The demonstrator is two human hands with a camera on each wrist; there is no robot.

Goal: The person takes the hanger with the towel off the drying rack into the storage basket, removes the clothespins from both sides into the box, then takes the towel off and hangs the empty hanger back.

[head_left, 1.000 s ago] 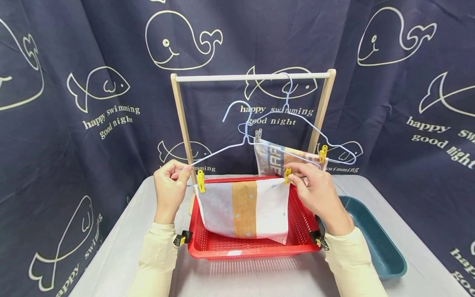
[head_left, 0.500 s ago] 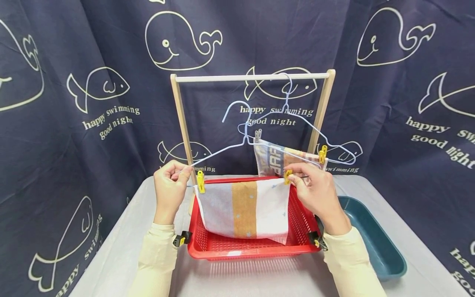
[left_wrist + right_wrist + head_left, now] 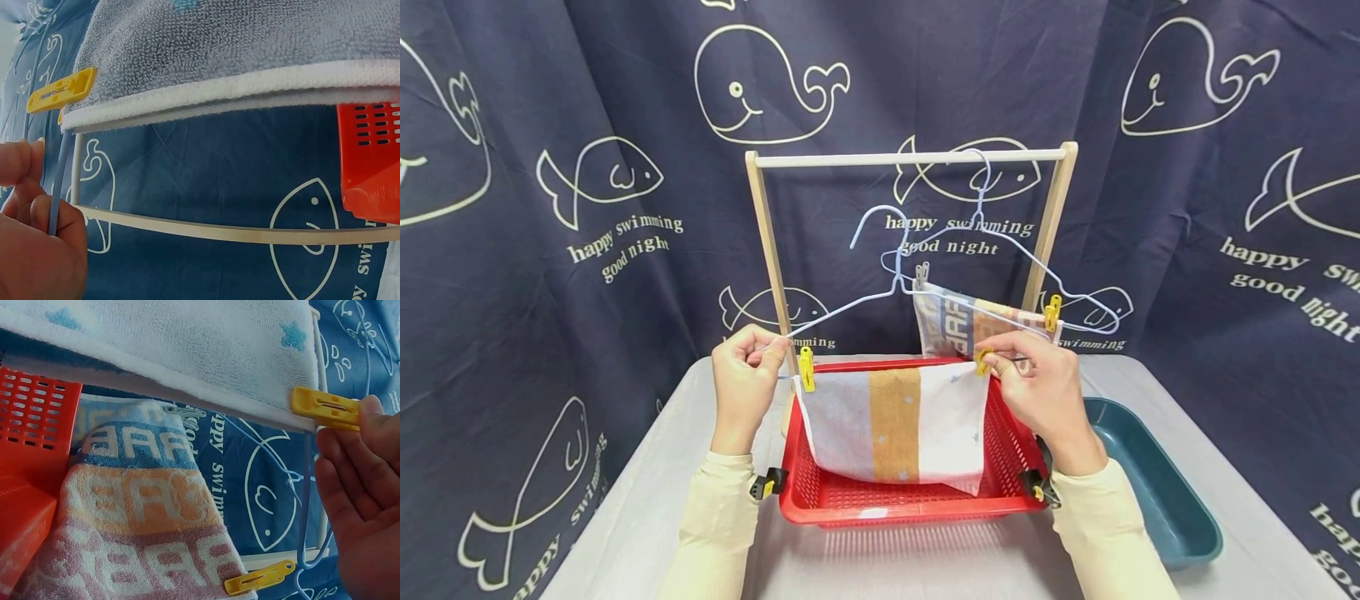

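A striped towel in grey, ochre and white hangs from the lower bar of a light-blue wire hanger. At its left corner a yellow clothespin clamps it to the bar. My left hand grips the hanger's left end, outside that clothespin. With thumb and fingers, my right hand pinches a second yellow clothespin at the towel's right corner. In the right wrist view this clothespin sits over the towel's edge at the bar. The hanger's hook points up, apart from any rod.
A wooden rack with a white rod stands behind. Another hanger on it carries a lettered towel, held by clothespins. The red basket is below the striped towel. A teal tub lies at the right.
My right hand has shifted very slightly with the clothespin and the towel's right corner, a little downward and right. The left hand stays at the hanger's end.
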